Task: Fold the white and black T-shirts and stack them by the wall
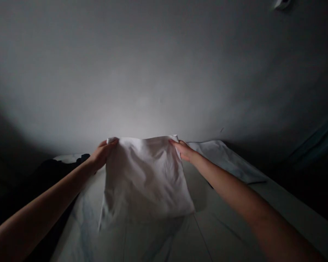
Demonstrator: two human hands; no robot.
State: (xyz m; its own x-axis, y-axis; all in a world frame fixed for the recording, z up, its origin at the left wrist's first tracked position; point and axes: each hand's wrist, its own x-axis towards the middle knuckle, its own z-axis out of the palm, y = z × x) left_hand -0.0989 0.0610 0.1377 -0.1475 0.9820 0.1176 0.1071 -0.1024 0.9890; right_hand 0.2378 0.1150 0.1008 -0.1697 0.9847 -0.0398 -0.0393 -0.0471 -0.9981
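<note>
A white cloth [146,178] hangs spread between my two hands, its top edge pulled nearly straight and its lower part falling in soft creases. My left hand [102,154] is closed on the top left corner. At the top right corner my right hand [183,150] pinches the fabric, thumb on the near side. The cloth's lower edge hangs at the pale, marble-patterned surface [164,240]; whether it touches is unclear in the dim light.
A folded light grey cloth [229,160] lies on the surface at the right, near the wall [147,72]. Dark fabric [51,178] is heaped at the left. Bluish-green material [317,145] shows at the far right. A small white object [282,4] is at the top right.
</note>
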